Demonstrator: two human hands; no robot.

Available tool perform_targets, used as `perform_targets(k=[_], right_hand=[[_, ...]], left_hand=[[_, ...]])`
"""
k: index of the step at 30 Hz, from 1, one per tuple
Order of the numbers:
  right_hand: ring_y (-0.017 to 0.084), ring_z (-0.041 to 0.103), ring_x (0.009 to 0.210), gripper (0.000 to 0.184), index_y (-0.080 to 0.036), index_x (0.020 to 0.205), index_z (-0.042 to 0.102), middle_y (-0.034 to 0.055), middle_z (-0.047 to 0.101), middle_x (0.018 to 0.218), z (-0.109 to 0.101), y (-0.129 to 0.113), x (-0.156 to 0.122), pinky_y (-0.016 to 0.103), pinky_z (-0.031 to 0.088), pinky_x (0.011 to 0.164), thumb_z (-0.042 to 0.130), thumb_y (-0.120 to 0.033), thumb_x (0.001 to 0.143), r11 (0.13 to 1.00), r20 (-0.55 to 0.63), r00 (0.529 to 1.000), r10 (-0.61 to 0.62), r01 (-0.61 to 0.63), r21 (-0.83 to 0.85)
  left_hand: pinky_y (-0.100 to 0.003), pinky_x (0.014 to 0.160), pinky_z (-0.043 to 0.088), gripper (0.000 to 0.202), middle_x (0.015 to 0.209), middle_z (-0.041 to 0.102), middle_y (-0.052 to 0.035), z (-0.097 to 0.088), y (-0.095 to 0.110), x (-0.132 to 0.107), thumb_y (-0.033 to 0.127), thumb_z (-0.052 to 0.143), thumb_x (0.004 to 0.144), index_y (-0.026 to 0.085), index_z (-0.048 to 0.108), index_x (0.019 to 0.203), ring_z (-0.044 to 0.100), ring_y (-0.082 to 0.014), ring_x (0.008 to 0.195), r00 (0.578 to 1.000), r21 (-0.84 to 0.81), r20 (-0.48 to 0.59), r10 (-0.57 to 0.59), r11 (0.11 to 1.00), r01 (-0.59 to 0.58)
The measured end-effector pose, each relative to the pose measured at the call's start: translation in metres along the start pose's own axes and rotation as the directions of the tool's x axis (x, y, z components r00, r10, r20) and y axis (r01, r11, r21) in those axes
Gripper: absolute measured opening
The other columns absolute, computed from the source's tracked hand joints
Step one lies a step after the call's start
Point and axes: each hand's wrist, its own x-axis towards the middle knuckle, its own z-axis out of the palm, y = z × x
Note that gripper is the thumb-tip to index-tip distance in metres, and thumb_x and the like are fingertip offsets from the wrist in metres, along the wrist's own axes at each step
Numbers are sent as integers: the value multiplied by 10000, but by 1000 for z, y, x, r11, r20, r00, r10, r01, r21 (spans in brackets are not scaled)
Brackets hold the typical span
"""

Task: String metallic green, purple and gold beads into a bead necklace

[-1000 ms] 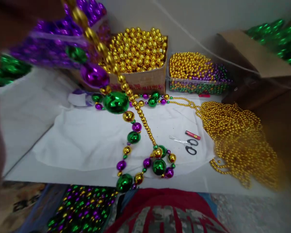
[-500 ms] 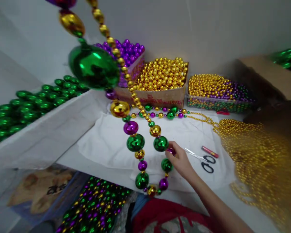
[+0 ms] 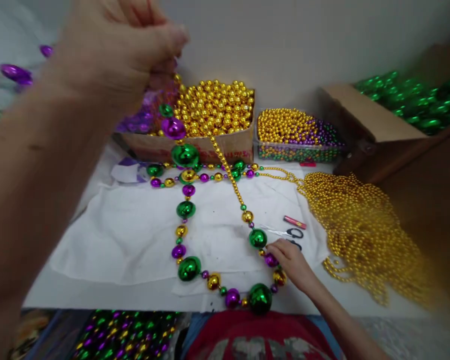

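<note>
A bead necklace (image 3: 189,268) of large green, purple and gold beads, with a run of small gold beads, hangs in a loop in front of me. Raised close to the camera at the upper left, my left hand (image 3: 116,45) is closed, its thumb and fingers pinching the necklace's upper part. My right hand (image 3: 290,260) pinches the strand lower down at a purple bead, below a green one. Behind it, scissors (image 3: 285,233) with black handles and a small red cylinder (image 3: 294,222) lie on the white cloth (image 3: 127,235).
Another beaded strand (image 3: 218,177) lies across the back of the table. Beyond stand a cardboard box (image 3: 232,150) of gold beads and a clear bin (image 3: 300,151) of mixed small beads. Gold bead chains (image 3: 360,225) are heaped at right, near a cardboard box (image 3: 375,115) beside green beads.
My left hand has come into view at the upper left. The necklace loop hangs wider, its large near beads now away from the camera. My right hand still pinches it, slightly lower and farther right.
</note>
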Motion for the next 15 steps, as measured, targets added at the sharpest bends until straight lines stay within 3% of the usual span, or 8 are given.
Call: perform_targets(k=[2, 5, 8, 11, 15], right_hand=[[252, 508, 988, 284, -130, 966, 649, 124, 596, 978, -10, 13, 0, 437, 394, 917, 390, -236, 920, 985, -72, 997, -35, 22, -169], [286, 421, 1110, 312, -99, 1084, 616, 172, 537, 1139, -20, 31, 0, 453, 360, 956, 362, -99, 903, 921, -126, 989, -81, 26, -390], [302, 418, 1111, 318, -95, 1096, 610, 188, 518, 1192, -24, 45, -1, 460, 380, 939, 377, -50, 885, 834, -103, 988, -116, 40, -551], [294, 469, 1047, 312, -104, 1072, 618, 174, 552, 1141, -27, 51, -5, 441, 417, 899, 397, -23, 866, 752, -68, 988, -140, 62, -656], [290, 532, 960, 446, -86, 1161, 575, 161, 588, 1063, -31, 50, -10, 430, 457, 818, 371, 63, 794, 666, -56, 989, -140, 52, -744]], left_hand=[[-169, 618, 211, 262, 578, 395, 97, 27, -10, -10, 227, 457, 883, -18, 538, 927, 380, 56, 513, 997, 20, -45, 59, 998, -58], [-112, 509, 180, 238, 470, 377, 98, 72, -35, -38, 282, 576, 813, 74, 528, 707, 319, 35, 416, 993, -69, 67, -96, 993, 100], [-141, 410, 173, 227, 466, 386, 79, 110, -62, -63, 303, 610, 781, 137, 506, 666, 315, -14, 402, 944, -218, 198, -262, 928, 303], [-166, 391, 158, 239, 461, 346, 84, 135, -80, -80, 308, 607, 770, 158, 472, 641, 268, -26, 390, 879, -353, 288, -380, 811, 466], [-171, 385, 117, 276, 478, 329, 86, 149, -91, -86, 318, 651, 734, 164, 444, 635, 240, -26, 399, 804, -448, 361, -472, 669, 593]])
